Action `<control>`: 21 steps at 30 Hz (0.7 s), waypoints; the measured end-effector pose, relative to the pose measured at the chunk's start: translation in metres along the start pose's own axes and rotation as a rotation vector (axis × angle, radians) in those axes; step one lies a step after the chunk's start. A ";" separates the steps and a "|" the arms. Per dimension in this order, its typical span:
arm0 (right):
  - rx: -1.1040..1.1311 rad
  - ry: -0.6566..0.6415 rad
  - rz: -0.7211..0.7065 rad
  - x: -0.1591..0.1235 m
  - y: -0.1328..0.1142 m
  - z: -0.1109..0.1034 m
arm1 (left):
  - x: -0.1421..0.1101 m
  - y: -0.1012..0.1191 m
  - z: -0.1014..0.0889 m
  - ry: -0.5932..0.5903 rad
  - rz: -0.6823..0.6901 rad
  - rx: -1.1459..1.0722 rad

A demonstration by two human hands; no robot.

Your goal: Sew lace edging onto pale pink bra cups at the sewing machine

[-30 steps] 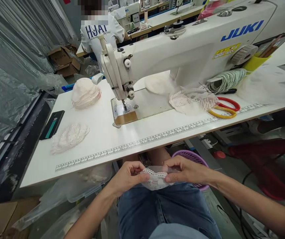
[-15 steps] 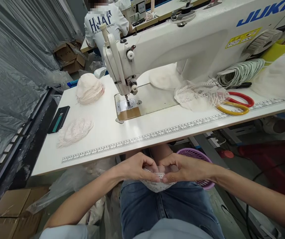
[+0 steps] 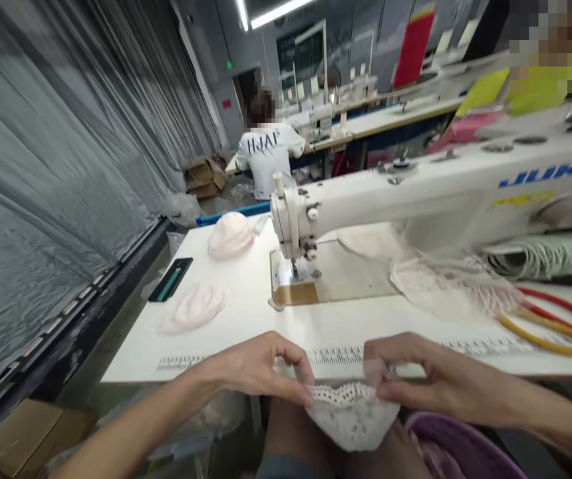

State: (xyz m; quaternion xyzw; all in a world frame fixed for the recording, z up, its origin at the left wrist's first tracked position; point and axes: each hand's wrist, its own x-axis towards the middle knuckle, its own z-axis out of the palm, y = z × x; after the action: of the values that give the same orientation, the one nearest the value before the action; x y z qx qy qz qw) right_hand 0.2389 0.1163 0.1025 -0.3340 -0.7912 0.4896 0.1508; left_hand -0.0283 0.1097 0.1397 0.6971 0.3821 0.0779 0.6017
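A small white lace piece with a scalloped, holed trim along its top hangs between my hands, just off the table's front edge. My left hand pinches its left corner between thumb and fingers. At the opposite corner my right hand grips the trim the same way. Beyond them stands the white sewing machine, its needle area over a metal plate. Pale lace pieces lie flat on the left of the table, with a rounded pale stack behind them.
Scissors with red and yellow handles lie on the right, by more lace and a coil of pale cord. A dark phone-like case rests at the left edge. A purple basket stands below; a person sits ahead.
My hands have risen from my lap towards the table edge and moved apart, stretching the lace piece's trim between them. The view has tilted up, showing more of the room.
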 end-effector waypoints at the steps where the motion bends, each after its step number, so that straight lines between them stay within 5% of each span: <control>1: -0.145 0.094 -0.067 0.006 -0.011 -0.020 | 0.006 0.008 -0.012 0.060 0.121 0.073; 4: -0.529 0.289 -0.259 0.023 -0.032 -0.060 | 0.034 0.013 -0.039 0.326 0.418 0.367; 7: -0.729 0.230 -0.301 0.039 -0.026 -0.062 | 0.068 -0.017 -0.050 0.517 0.499 0.619; 11: -0.575 -0.035 -0.191 0.055 0.000 -0.045 | 0.097 -0.069 -0.049 0.487 0.483 0.750; 13: -0.411 -0.065 -0.155 0.068 0.010 -0.042 | 0.100 -0.080 -0.049 0.472 0.484 0.764; 16: -0.348 0.125 -0.142 0.094 0.024 -0.042 | 0.099 -0.080 -0.054 0.444 0.486 0.743; 21: -0.585 0.372 -0.136 0.129 0.049 -0.026 | 0.097 -0.077 -0.058 0.401 0.411 0.717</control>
State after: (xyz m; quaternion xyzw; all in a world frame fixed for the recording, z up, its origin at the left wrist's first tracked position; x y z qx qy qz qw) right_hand 0.1784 0.2355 0.0612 -0.3932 -0.8773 0.1621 0.2225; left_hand -0.0274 0.2145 0.0517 0.8937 0.3475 0.1920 0.2089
